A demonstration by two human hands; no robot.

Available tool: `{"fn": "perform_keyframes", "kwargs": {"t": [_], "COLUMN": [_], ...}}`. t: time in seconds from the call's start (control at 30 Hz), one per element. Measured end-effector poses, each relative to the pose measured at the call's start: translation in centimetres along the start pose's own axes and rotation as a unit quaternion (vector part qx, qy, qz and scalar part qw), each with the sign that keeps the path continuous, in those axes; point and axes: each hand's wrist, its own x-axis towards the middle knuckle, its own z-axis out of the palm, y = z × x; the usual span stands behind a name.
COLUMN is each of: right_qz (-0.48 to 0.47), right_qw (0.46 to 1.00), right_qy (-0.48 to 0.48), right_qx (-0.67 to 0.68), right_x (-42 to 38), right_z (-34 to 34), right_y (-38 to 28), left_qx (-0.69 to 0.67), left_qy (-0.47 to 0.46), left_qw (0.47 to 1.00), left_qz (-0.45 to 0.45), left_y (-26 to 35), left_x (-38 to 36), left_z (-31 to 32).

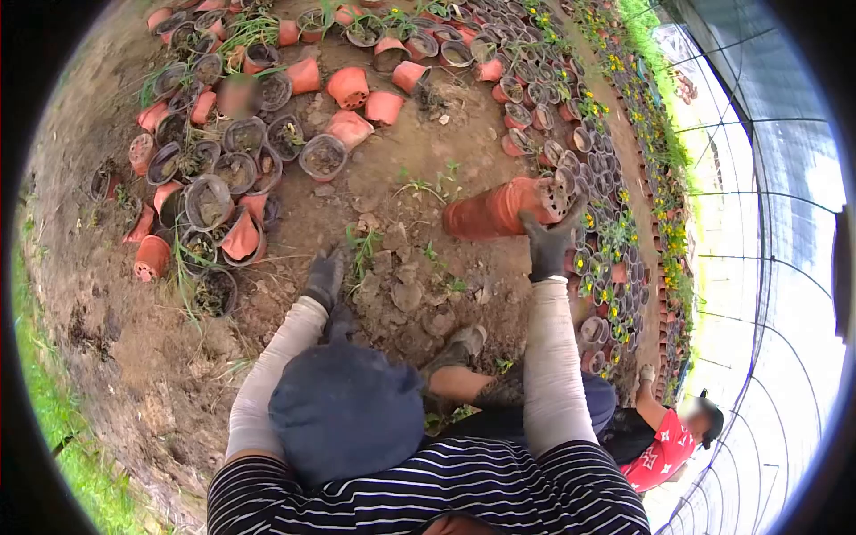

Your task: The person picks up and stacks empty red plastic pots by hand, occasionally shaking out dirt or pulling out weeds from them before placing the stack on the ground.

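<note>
My right hand, in a dark grey glove, is closed around the bottom end of a stack of orange-red plastic nursery pots. The stack lies sideways above the soil, its holed bases toward the right. My left hand, also gloved, is low over the bare soil near a small green weed. Its fingers are stretched forward and I see nothing in them. Pale sleeves cover both forearms. Left of that hand lies a cluster of soil-filled pots, among them a black-rimmed pot and a tipped orange pot.
Several loose orange pots lie on the ground ahead. Rows of pots with yellow flowers run along the right. A person in a red top is at the lower right, beside a netted tunnel frame. Grass borders the left.
</note>
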Motion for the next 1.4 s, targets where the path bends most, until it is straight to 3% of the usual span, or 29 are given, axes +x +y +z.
{"fn": "perform_keyframes", "kwargs": {"t": [0.03,0.07,0.1,0.13,0.2,0.27,0.33,0.43,0.5,0.53,0.57,0.63,0.67,0.7,0.73,0.83,0.9,0.97,1.03,1.07,1.17,1.27,1.4], "right_qz": [0.054,0.106,0.129,0.153,0.101,0.122,0.190,0.287,0.307,0.270,0.231,0.187,0.108,0.028,-0.051,0.012,0.052,-0.074,-0.089,-0.097,-0.052,-0.064,-0.015], "right_qw": [0.997,0.990,0.989,0.963,0.976,0.965,0.972,0.928,0.906,0.915,0.923,0.926,0.938,0.941,0.936,0.940,0.946,0.968,0.969,0.969,0.958,0.964,0.957], "right_qy": [0.010,0.015,-0.027,-0.055,-0.036,-0.014,-0.058,-0.179,-0.251,-0.267,-0.281,-0.307,-0.323,-0.337,-0.347,-0.334,-0.285,-0.178,-0.173,-0.172,-0.271,-0.249,-0.280], "right_qx": [-0.051,-0.097,0.070,0.216,0.189,0.232,0.125,0.160,0.145,0.135,0.124,0.113,0.068,0.023,-0.022,0.068,0.148,0.159,0.151,0.146,0.077,0.062,0.073], "right_x": [-1.0,-2.1,-2.6,-2.5,-4.2,-6.2,-10.2,-14.5,-16.9,-17.1,-16.9,-15.9,-15.1,-13.8,-12.7,-10.5,-10.4,-10.1,-10.7,-10.8,-10.3,-10.6,-9.9], "right_z": [0.6,1.5,3.4,2.5,2.6,2.4,2.3,2.8,3.7,4.2,5.0,6.3,6.6,6.7,7.0,9.1,11.7,13.0,14.2,14.3,14.1,14.6,13.1], "right_y": [1.0,1.7,1.3,1.8,2.2,0.2,7.2,6.7,7.8,7.2,5.9,3.1,1.7,-0.6,-2.6,-7.0,-8.5,-12.5,-14.1,-14.3,-12.6,-10.2,-9.8], "left_qx": [0.051,0.229,0.401,0.618,0.542,0.580,0.622,0.693,0.741,0.756,0.714,0.714,0.713,0.611,0.585,0.382,0.096,0.063,0.123,0.088,0.036,0.020,-0.183], "left_qy": [-0.030,-0.004,0.049,0.136,0.171,0.202,0.301,0.353,0.327,0.314,0.333,0.302,0.284,0.288,0.278,0.240,0.191,0.145,0.097,0.075,0.017,-0.114,-0.169], "left_qw": [0.998,0.969,0.902,0.737,0.789,0.743,0.613,0.502,0.540,0.554,0.575,0.579,0.582,0.621,0.658,0.793,0.935,0.960,0.973,0.982,0.997,0.992,0.966], "left_qz": [0.014,0.089,0.151,0.238,0.235,0.265,0.384,0.379,0.227,0.151,0.218,0.253,0.269,0.398,0.383,0.409,0.282,0.233,0.171,0.147,0.064,0.054,-0.070], "left_y": [0.8,0.9,1.1,-1.3,5.8,11.8,17.7,22.5,22.3,21.8,19.5,20.0,19.9,20.9,20.4,16.4,13.5,11.7,12.2,11.7,10.7,7.6,9.0], "left_x": [-0.4,0.2,0.3,2.5,1.6,2.1,0.5,-1.7,-1.2,-0.7,0.4,-0.1,-0.4,-2.0,-2.3,-1.2,-0.6,-1.8,-4.6,-5.1,-5.8,-4.2,-5.4], "left_z": [0.3,-0.4,-1.1,-2.3,-1.5,-3.0,-3.2,-4.4,-7.3,-9.2,-12.3,-12.8,-12.9,-10.7,-10.3,-9.2,-5.6,-1.1,3.4,4.5,5.4,4.0,5.7]}}
